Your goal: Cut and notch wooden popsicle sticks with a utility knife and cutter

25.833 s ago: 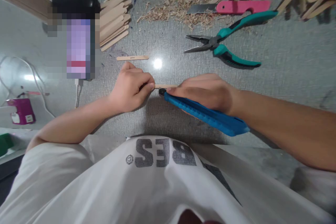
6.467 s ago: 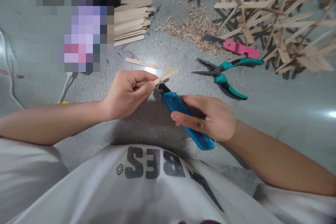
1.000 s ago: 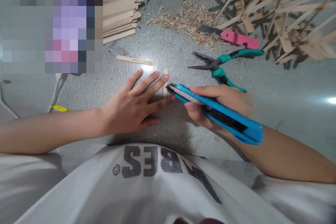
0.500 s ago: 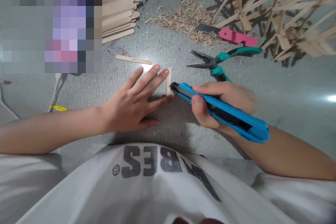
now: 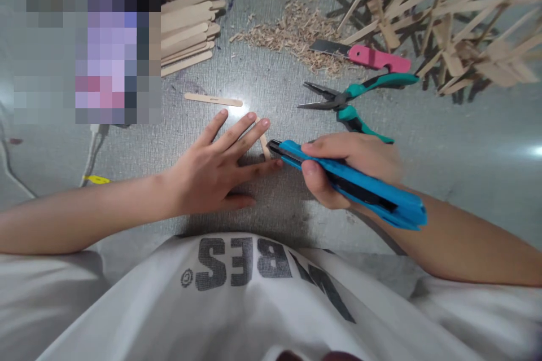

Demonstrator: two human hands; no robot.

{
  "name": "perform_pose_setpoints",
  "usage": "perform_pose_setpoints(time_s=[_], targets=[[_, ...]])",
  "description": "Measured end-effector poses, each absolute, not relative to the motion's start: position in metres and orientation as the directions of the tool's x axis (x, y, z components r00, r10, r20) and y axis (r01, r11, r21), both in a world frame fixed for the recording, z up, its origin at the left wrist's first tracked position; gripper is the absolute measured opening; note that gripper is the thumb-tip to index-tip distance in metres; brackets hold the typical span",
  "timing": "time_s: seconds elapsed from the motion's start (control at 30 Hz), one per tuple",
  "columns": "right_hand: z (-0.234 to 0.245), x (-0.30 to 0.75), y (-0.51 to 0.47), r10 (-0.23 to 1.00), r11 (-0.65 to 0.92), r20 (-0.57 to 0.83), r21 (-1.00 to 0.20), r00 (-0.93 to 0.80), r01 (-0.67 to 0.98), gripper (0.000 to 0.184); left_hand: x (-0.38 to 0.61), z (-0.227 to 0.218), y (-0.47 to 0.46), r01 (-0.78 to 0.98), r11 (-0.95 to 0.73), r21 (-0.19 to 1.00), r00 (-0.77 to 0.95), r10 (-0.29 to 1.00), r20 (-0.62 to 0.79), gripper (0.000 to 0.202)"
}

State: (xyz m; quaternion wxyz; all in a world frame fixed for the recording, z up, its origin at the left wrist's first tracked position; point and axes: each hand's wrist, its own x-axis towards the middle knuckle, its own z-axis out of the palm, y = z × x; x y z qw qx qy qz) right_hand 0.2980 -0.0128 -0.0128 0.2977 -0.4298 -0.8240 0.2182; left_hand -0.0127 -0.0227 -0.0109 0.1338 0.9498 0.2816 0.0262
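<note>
We see the left hand (image 5: pixel 215 172) lying flat on the grey textured table (image 5: pixel 444 141), fingers spread and grasping nothing. Its fingertips (image 5: pixel 265 123) press on a short pale wooden craft stick (image 5: pixel 265 148), which lies on the table, mostly hidden under the fingers, so that only a bit of it shows between them.

The right hand (image 5: pixel 353 161) is clenched around a blue plastic utility knife (image 5: pixel 359 186). The knife slants from lower right to upper left, and its black tip is touching or just beside the short stick, right next to the left index finger. We cannot tell whether a blade is out.

Beyond the left hand a long flat wooden stick (image 5: pixel 213 100) lies by itself. Further back is a stack of wooden sticks (image 5: pixel 188 28), beside a pixelated dark object (image 5: pixel 105 39). A heap of wood shavings (image 5: pixel 292 34) sits near the far middle of the table, with a pink-handled blade (image 5: pixel 366 57) at its right edge. Teal-handled long-nose pliers (image 5: pixel 353 98) lie just beyond the right hand, jaws pointing left. At the far right stands a framework of glued wooden sticks (image 5: pixel 449 5). On the left a white cable (image 5: pixel 91 146) with a yellow tag (image 5: pixel 96 179) runs across the table. A white printed shirt (image 5: pixel 254 304) fills the bottom of the view.
</note>
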Motion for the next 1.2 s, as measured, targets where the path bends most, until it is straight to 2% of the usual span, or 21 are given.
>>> perform_pose_setpoints(time_s=[0.13,0.27,0.47,0.57,0.67,0.77,0.97,1.2], targets=[[-0.012,0.296,-0.010,0.677,0.736,0.502,-0.454,-0.539,0.502,0.022,-0.013,-0.011,-0.023,0.530,-0.807,0.258,0.840,0.542,-0.030,0.105],[-0.014,0.291,-0.011,0.665,0.744,0.521,-0.404,-0.534,0.532,0.020,-0.012,-0.011,-0.023,0.538,-0.805,0.249,0.836,0.547,-0.040,0.111],[-0.012,0.288,-0.011,0.634,0.767,0.562,-0.370,-0.531,0.524,0.021,-0.012,-0.013,-0.025,0.530,-0.812,0.244,0.839,0.544,-0.010,0.111],[-0.006,0.287,-0.011,0.655,0.754,0.524,-0.398,-0.545,0.523,0.024,-0.012,-0.014,-0.025,0.539,-0.804,0.252,0.831,0.557,0.001,0.114],[-0.002,0.284,-0.013,0.702,0.710,0.480,-0.420,-0.526,0.566,0.013,-0.010,-0.013,-0.026,0.549,-0.793,0.264,0.823,0.569,-0.003,0.113],[0.001,0.276,-0.014,0.705,0.701,0.522,-0.413,-0.480,0.581,0.008,-0.009,-0.011,-0.025,0.547,-0.789,0.279,0.825,0.565,-0.022,0.108],[0.019,0.262,-0.009,0.715,0.696,0.481,-0.422,-0.507,0.580,0.016,-0.008,-0.007,-0.025,0.549,-0.775,0.313,0.822,0.569,-0.033,0.103],[0.019,0.260,-0.003,0.671,0.736,0.518,-0.378,-0.531,0.561,0.013,-0.007,-0.007,-0.024,0.541,-0.781,0.311,0.827,0.561,-0.030,0.097]])
